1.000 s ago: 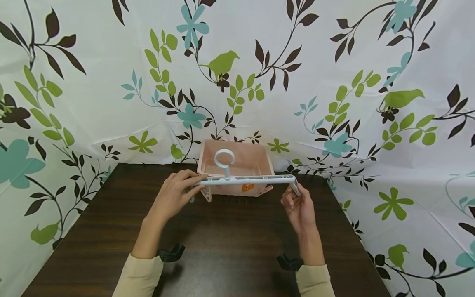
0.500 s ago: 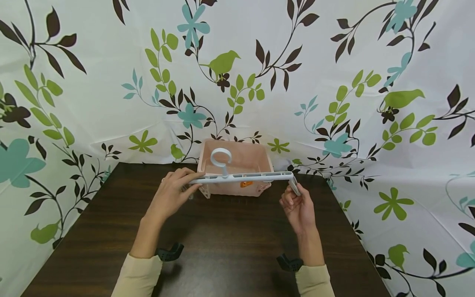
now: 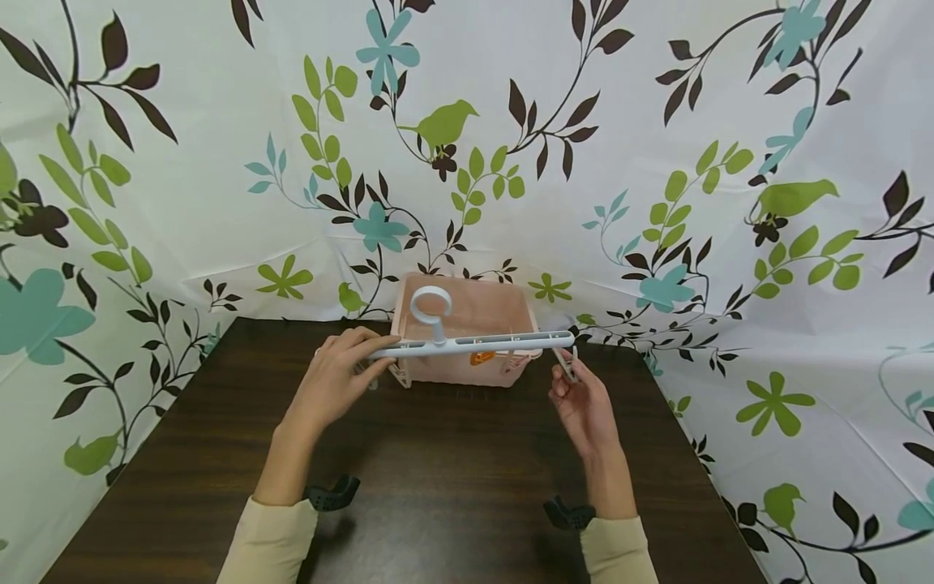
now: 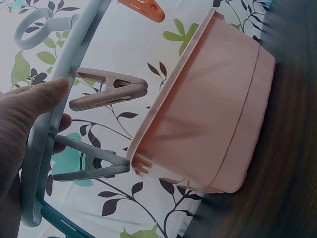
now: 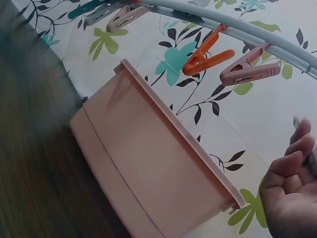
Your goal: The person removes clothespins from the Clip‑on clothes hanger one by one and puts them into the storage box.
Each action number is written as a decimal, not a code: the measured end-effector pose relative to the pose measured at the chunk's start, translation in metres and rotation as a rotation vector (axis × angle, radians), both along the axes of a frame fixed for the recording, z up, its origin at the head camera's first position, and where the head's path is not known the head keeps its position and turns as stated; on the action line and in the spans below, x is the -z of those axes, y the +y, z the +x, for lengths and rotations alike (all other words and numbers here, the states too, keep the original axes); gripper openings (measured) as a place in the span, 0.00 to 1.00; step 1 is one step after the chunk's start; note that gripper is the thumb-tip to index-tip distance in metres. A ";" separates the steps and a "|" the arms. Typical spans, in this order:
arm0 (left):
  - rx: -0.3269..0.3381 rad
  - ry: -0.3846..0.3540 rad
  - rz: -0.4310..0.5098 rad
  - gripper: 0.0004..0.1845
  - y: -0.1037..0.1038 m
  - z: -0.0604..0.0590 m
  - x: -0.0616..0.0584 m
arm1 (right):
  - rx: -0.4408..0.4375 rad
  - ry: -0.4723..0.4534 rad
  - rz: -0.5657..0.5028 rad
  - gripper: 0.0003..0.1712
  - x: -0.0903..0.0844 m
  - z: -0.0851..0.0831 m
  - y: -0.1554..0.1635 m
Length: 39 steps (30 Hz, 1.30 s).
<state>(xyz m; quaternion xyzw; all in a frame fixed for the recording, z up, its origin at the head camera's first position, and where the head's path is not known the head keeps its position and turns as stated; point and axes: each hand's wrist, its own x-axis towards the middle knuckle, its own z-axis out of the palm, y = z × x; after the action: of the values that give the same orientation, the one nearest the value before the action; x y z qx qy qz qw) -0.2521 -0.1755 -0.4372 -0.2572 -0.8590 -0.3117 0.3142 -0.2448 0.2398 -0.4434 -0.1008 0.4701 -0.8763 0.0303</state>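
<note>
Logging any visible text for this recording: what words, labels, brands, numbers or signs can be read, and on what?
None can be read.
Hanger, orange clip, pink basket: no lettering visible.
Patterned cloth: only leaves, flowers and birds.
Pale clip in the right hand: too small and partly hidden to check.

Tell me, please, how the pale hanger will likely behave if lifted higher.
The hanger is probably stiff: it looks straight in the head view, gripped near one end by the left hand. It may be light, being so slender. Its dangling clips might swing.
</note>
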 end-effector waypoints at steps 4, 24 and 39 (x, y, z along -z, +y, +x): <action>0.000 -0.006 -0.002 0.23 0.000 0.000 -0.002 | -0.026 -0.051 0.049 0.26 -0.003 -0.004 -0.001; -0.006 -0.012 0.005 0.22 -0.002 0.002 -0.008 | 0.105 0.028 0.439 0.24 -0.024 -0.055 -0.030; -0.014 -0.032 0.001 0.22 -0.002 0.003 -0.002 | 0.100 0.202 0.883 0.28 -0.060 -0.067 -0.060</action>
<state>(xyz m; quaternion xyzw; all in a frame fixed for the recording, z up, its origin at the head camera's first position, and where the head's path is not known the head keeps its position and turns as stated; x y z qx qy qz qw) -0.2493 -0.1771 -0.4356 -0.2460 -0.8656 -0.3140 0.3027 -0.3117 0.1802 -0.3830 -0.1406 0.8036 -0.5781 -0.0181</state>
